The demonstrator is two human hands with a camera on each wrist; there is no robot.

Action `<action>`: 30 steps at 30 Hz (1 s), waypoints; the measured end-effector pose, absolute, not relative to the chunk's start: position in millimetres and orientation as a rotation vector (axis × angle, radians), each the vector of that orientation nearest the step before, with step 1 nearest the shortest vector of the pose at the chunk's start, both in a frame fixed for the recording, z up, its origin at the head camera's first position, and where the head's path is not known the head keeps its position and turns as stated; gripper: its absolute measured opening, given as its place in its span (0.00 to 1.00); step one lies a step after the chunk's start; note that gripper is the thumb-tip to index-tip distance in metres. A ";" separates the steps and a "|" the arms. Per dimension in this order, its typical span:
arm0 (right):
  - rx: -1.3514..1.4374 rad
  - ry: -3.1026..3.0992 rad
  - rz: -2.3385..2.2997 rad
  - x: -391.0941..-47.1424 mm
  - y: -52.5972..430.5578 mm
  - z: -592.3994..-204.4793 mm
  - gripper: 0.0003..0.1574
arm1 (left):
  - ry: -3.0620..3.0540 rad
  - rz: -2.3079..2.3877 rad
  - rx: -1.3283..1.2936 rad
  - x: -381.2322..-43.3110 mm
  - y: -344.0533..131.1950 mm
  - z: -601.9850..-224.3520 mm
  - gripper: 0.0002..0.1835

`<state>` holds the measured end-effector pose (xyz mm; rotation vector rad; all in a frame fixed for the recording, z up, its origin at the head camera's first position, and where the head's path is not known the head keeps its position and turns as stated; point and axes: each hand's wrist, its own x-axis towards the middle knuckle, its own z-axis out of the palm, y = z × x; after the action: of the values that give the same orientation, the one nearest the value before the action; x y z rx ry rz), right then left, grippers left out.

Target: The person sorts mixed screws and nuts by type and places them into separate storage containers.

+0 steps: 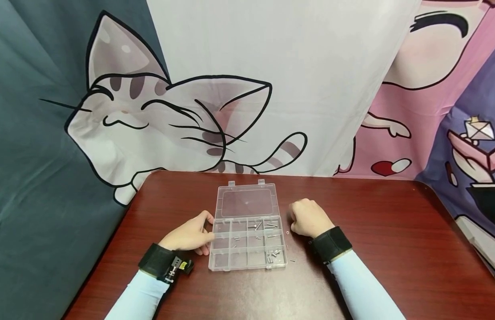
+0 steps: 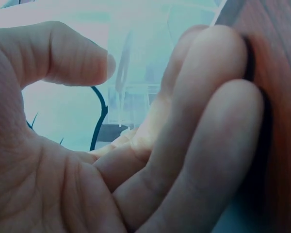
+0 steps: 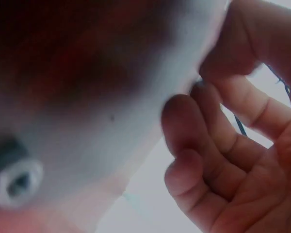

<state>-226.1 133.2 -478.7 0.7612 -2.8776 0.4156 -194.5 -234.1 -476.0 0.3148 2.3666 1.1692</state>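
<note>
A clear plastic compartment box (image 1: 247, 233) lies with its lid (image 1: 247, 202) folded back. Screws (image 1: 272, 256) and other small metal parts sit in several compartments. My left hand (image 1: 189, 233) is at the box's left side, thumb tip at the rim and the other fingers low along the outside, loosely bent in the left wrist view. Just right of the box, my right hand (image 1: 309, 218) is low at the table with curled fingers. Its thumb and index finger (image 3: 237, 92) come together in the right wrist view; I cannot tell whether they pinch something.
A few tiny metal pieces (image 1: 292, 260) lie on the brown table (image 1: 391, 249) between the box and my right hand. In the right wrist view a blurred cylindrical piece (image 3: 31, 182) with a hole in its end is close by. Printed curtains (image 1: 311, 66) hang behind the table.
</note>
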 end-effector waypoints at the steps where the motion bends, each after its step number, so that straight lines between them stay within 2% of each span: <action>1: 0.760 -2.865 0.444 -226.0 133.3 -476.1 0.14 | 2.371 1.170 0.319 -194.3 -233.6 -476.4 0.22; 6: 0.839 -2.737 0.576 -219.5 120.3 -459.0 0.14 | 2.392 1.166 0.355 -194.3 -232.2 -476.9 0.21; 17: 1.212 -2.505 0.711 -194.9 64.7 -439.9 0.12 | 2.388 1.171 0.359 -194.2 -230.2 -479.4 0.20; 30: 1.278 -2.485 0.653 -190.0 26.8 -431.8 0.10 | 2.379 1.163 0.367 -193.8 -230.8 -477.5 0.21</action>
<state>-190.0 26.8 -431.8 1.2785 -2.4849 0.6527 -193.8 -230.8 -477.5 0.3674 2.3792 1.1634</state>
